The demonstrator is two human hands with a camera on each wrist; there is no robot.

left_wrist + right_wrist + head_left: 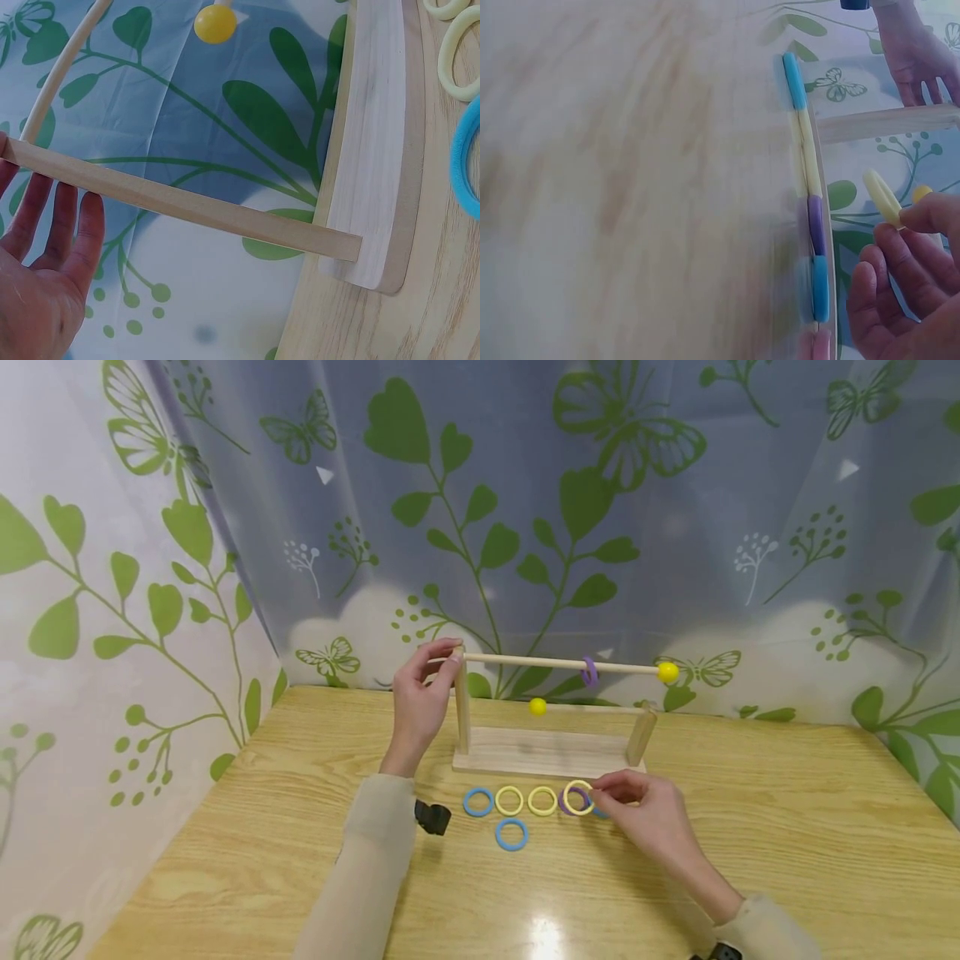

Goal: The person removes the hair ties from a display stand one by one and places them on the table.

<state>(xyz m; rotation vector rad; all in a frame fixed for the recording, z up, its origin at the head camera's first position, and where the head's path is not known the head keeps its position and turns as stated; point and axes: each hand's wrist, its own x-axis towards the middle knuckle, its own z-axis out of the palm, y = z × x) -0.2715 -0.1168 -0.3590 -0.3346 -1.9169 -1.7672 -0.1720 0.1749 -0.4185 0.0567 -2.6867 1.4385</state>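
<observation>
My left hand (422, 697) grips the top of the left post (462, 718) of a wooden stand, thumb in front and fingers behind. From that post a long rod (525, 660) runs right to a yellow ball (667, 672), with a purple ring (590, 672) hanging on it. Low over the table, just in front of the stand's base (547, 752), my right hand (648, 814) pinches a pale yellow ring (883, 199) between thumb and fingertips. In the head view this ring partly covers another purple ring (562, 804) on the table.
A shorter rod from the right post (641, 737) ends in a yellow ball (537, 707). Along the base lie a blue ring (478, 789), two yellow rings and a partly hidden blue one. Another blue ring (512, 848) lies nearer. Behind hangs a patterned curtain (480, 568).
</observation>
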